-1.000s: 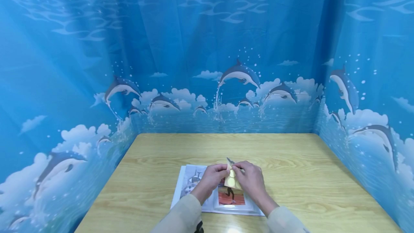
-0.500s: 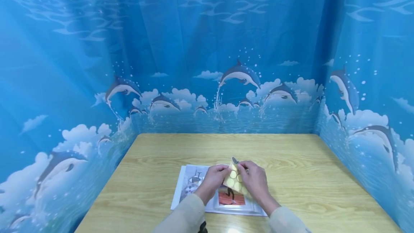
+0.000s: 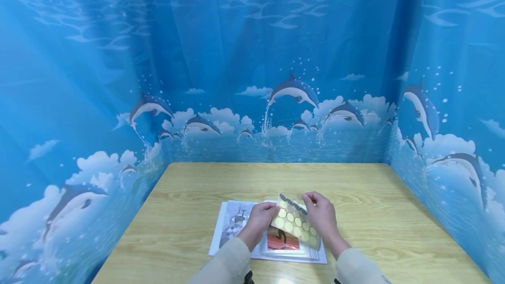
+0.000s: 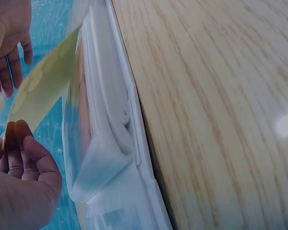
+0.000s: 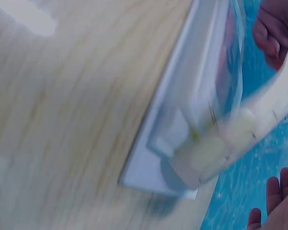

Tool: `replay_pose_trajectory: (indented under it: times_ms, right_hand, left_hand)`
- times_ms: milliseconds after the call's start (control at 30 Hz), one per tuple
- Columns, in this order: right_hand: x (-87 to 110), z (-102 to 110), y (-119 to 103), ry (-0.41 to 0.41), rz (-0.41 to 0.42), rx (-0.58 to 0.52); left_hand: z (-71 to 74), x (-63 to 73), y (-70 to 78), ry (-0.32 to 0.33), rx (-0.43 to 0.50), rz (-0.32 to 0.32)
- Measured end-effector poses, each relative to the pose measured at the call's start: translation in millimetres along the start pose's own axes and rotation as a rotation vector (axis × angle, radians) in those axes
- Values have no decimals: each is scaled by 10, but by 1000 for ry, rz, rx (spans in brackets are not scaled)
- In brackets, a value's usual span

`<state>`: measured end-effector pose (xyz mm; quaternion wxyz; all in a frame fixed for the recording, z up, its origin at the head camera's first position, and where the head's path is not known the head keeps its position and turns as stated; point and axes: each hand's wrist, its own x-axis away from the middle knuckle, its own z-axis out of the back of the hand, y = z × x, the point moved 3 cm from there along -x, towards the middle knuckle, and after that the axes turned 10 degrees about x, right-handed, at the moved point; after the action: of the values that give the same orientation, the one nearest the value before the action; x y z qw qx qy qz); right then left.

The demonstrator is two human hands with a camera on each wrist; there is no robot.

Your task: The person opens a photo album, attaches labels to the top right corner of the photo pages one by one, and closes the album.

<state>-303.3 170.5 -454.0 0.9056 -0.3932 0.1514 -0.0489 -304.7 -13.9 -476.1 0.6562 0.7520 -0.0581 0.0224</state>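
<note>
A sheet of round gold stickers (image 3: 290,217) hangs tilted over an open album with clear sleeves (image 3: 313,255). My left hand (image 3: 256,222) pinches the sheet's left edge between thumb and fingers. In the left wrist view the sheet curves upward from these fingertips (image 4: 20,127). Along its top edge a strip with dark round shapes folds over. My right hand (image 3: 322,216) is apart from the sheet, just right of its upper edge. Thumb and forefinger there pinch a small round sticker (image 3: 300,197), pale and faint against the table.
The album lies on a wood-grain table (image 3: 205,183) near its front edge. Its left page shows a greyish picture (image 3: 236,222), its right page a reddish photo (image 3: 284,241) partly under the sheet. A blue dolphin-print curtain (image 3: 252,56) surrounds the table.
My right hand has moved right, off the sheet, with the round sticker between its fingertips. More of the sheet now shows, sloping down to the right. My left hand has stayed nearly in place.
</note>
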Motion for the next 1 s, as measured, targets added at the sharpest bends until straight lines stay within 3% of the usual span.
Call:
replay_pose_trajectory:
  times_ms: [300,633,833,1000]
  right_hand:
    - [-144,277,158,30,-29,32]
    - [-180,377,196,17,-63,21]
    - [-191,392,232,33,-65,44]
    - [-200,412,256,33,-61,55]
  left_hand:
    - [-145,15,-17,-30,-28,18]
    - [-600,6,-81,-2,-219,-52]
    - [-892,35,-136,-43,-289,-33]
    - [-977,38,-152,-100,-393,-26]
